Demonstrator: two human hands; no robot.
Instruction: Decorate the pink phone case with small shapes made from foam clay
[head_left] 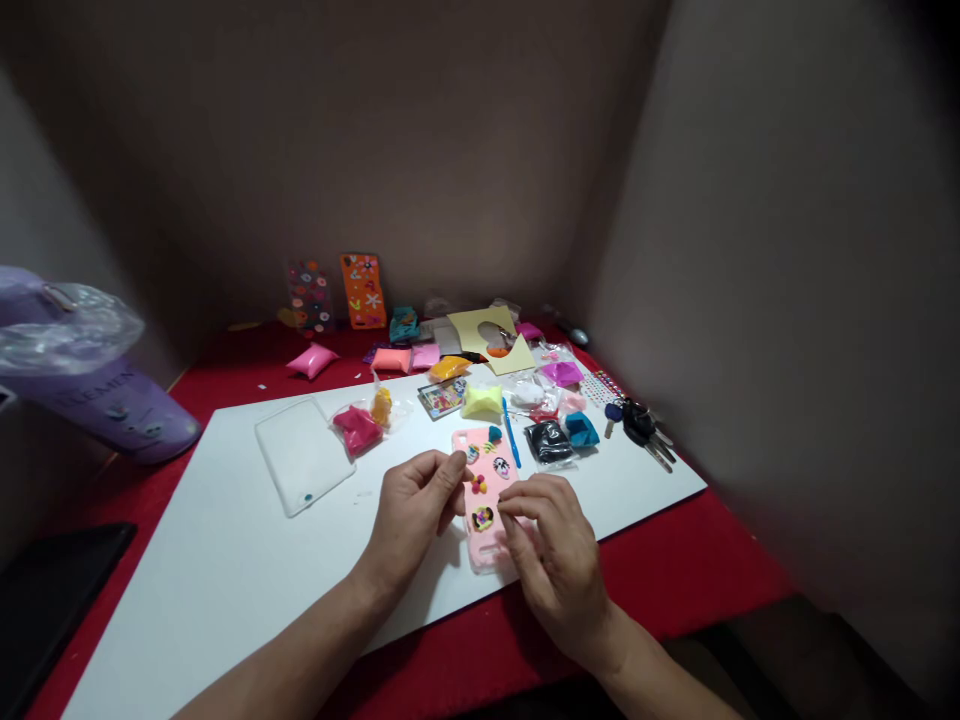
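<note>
A pink phone case (pixel 491 490) with small clay figures stuck on it lies on the white board (pixel 225 580), in front of me. The decorations include a black-and-white oval piece (pixel 501 467), a pink and yellow flower (pixel 478 484) and a dark-haired figure (pixel 483 517). My left hand (pixel 420 510) is over the case's left edge, thumb and index finger pressed together; what they pinch is too small to name. Above the case's lower right side, my right hand (pixel 551 545) pinches thumb against fingertips, and anything between them is hidden. A blue modelling tool (pixel 511 433) lies just beyond the case.
Clay packets surround the board's far side: black (pixel 550 441), teal (pixel 581 430), yellow (pixel 482 401), red-pink (pixel 358 428). A clear case (pixel 300 455) lies left, keys (pixel 641 425) right. Decorated orange (pixel 363 290) and clear (pixel 310 297) cases stand behind. A purple bag (pixel 97 390) is far left.
</note>
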